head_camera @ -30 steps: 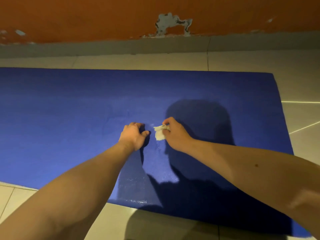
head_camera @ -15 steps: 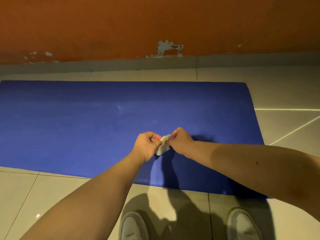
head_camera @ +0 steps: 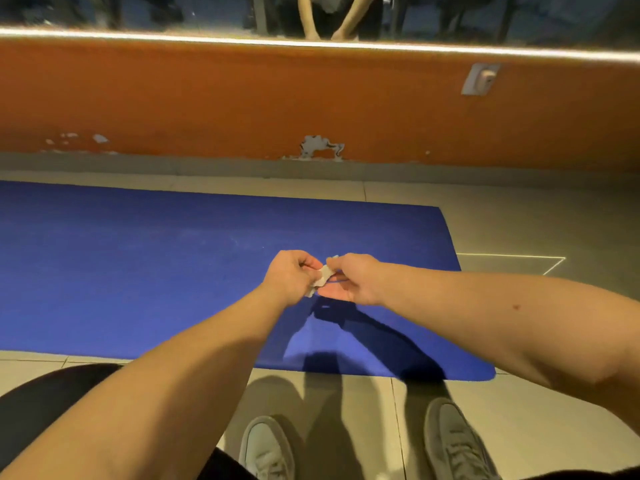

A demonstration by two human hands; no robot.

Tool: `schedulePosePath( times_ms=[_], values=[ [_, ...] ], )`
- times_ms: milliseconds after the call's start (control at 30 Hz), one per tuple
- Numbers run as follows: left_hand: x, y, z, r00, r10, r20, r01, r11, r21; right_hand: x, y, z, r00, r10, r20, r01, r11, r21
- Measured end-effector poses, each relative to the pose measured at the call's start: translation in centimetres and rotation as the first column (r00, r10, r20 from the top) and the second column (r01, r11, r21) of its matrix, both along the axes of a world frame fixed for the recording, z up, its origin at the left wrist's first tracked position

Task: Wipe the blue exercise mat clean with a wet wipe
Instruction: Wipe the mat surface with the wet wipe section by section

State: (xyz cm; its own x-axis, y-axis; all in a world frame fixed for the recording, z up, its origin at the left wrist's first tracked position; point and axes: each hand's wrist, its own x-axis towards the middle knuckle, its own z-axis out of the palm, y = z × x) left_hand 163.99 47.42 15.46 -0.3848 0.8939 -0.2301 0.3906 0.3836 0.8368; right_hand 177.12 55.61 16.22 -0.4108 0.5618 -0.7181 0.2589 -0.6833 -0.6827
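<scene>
The blue exercise mat (head_camera: 138, 268) lies flat on the tiled floor, its right end and front edge in view. A small crumpled white wet wipe (head_camera: 321, 278) is held in the air above the mat's front right part. My left hand (head_camera: 291, 273) pinches its left side with curled fingers. My right hand (head_camera: 353, 277) pinches the right side, palm partly turned up. Both hands are well clear of the mat surface. Most of the wipe is hidden between the fingers.
An orange wall (head_camera: 242, 105) with chipped paint and a grey skirting runs behind the mat. Above it is a mirror edge (head_camera: 311, 43). A wall socket (head_camera: 481, 79) sits at the right. My two grey shoes (head_camera: 266, 448) (head_camera: 453, 441) stand on the tiles in front of the mat.
I have risen from the mat: the hands lifted off its surface, the left hand took hold of the wipe too, and the view pulled back to show my shoes and the mirror.
</scene>
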Motion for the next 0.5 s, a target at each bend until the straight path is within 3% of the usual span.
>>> schedulePosePath(
  times_ms=[267,367,500],
  values=[
    [-0.8,-1.5,2.7,0.998,-0.044,-0.041,0.046,0.998,0.032,-0.4,-2.8,2.6,0.967,-0.18,-0.18,0.157,0.978,-0.134],
    [-0.8,-1.7,2.9,0.995,-0.069,-0.065,0.071,0.997,0.03,-1.1,-3.2,1.9,0.953,-0.261,-0.156,0.249,0.964,-0.089],
    [-0.8,-2.7,2.6,0.991,-0.06,-0.119,0.061,0.998,0.008,-1.9,-3.7,1.3,0.975,-0.221,-0.023,0.222,0.974,0.046]
  ],
)
